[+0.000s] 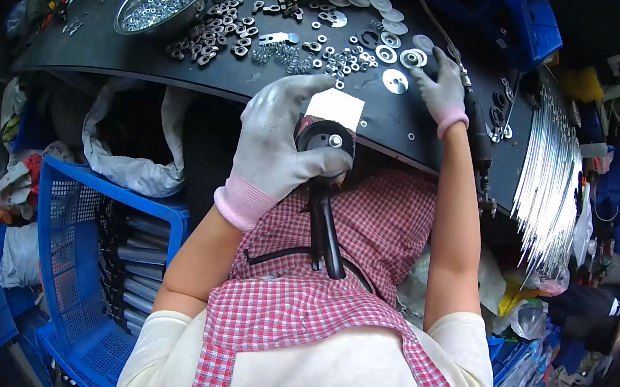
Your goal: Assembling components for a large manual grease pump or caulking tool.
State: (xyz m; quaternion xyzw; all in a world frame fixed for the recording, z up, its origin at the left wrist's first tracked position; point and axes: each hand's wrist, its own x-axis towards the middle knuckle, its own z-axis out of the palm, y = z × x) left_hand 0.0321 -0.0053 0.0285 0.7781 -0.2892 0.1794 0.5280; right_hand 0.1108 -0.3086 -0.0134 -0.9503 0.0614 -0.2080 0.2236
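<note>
My left hand [275, 133], in a grey-coated glove with a pink cuff, is closed around a black tool [327, 229]. The tool has a round end plate with a bright bolt at its centre and a pistol-like handle hanging down over my apron. Out on the bench, my right hand [442, 90], gloved the same way, has its thumb and fingers apart beside a pale ringed disc [412, 58]. Whether the fingertips touch that disc I cannot tell. Just below it lies a shiny round metal disc [395, 81]. A bright white rectangular piece [336, 108] shows behind the tool.
Small metal catches [221, 29], springs [283, 56] and nuts [343, 61] lie on the dark bench [135, 58]. A clear bowl [123, 11] of small parts stands far left. Thin metal rods [547, 165] are stacked right. A blue crate [61, 190] with dark tubes stands lower left.
</note>
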